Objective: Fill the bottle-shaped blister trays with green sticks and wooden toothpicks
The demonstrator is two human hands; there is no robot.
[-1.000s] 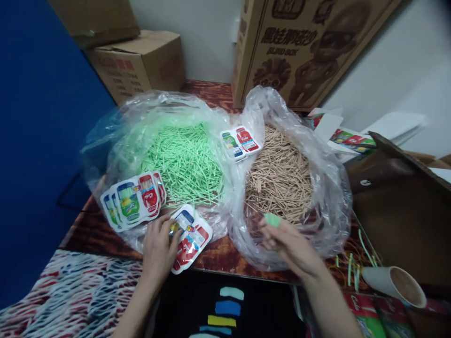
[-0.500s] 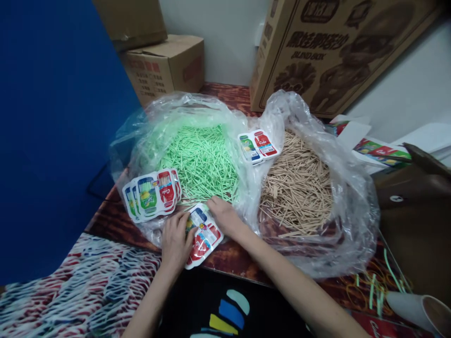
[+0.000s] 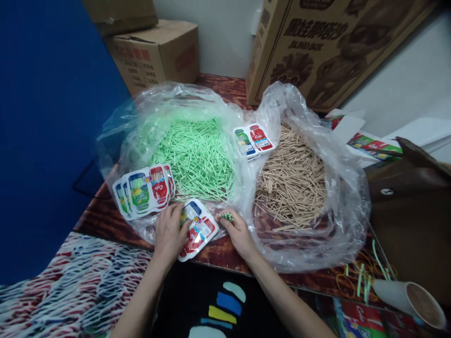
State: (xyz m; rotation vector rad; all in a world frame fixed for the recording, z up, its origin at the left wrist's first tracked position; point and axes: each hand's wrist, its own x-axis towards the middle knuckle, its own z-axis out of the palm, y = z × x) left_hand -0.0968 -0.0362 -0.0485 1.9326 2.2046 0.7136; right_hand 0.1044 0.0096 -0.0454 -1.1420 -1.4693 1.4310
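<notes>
My left hand [image 3: 169,233] is closed on a tilted Sprite-and-Cola blister pack [image 3: 201,231] at the table's front edge, thumb lying over its face. A small bundle of green sticks [image 3: 226,216] is pinched in my right hand [image 3: 240,235], just right of the pack, with the ends showing. Behind both hands, a heap of loose green sticks [image 3: 197,159] lies in an opened clear plastic bag [image 3: 243,188]. Similar packs [image 3: 143,191] overlap in a stack left of my left hand.
Brown sticks [image 3: 296,183] fill another clear bag [image 3: 347,225] on the right. More packs [image 3: 254,141] rest between the heaps. Cardboard boxes [image 3: 178,56] stand at the back. A paper cup [image 3: 405,300] lies at right near rubber bands [image 3: 347,285]. A blue panel [image 3: 52,141] borders the left.
My right hand has drawn back from the edge of the green heap, and a bundle of green sticks now shows in its fingers. My left hand stays on the pack. The view has shifted slightly.
</notes>
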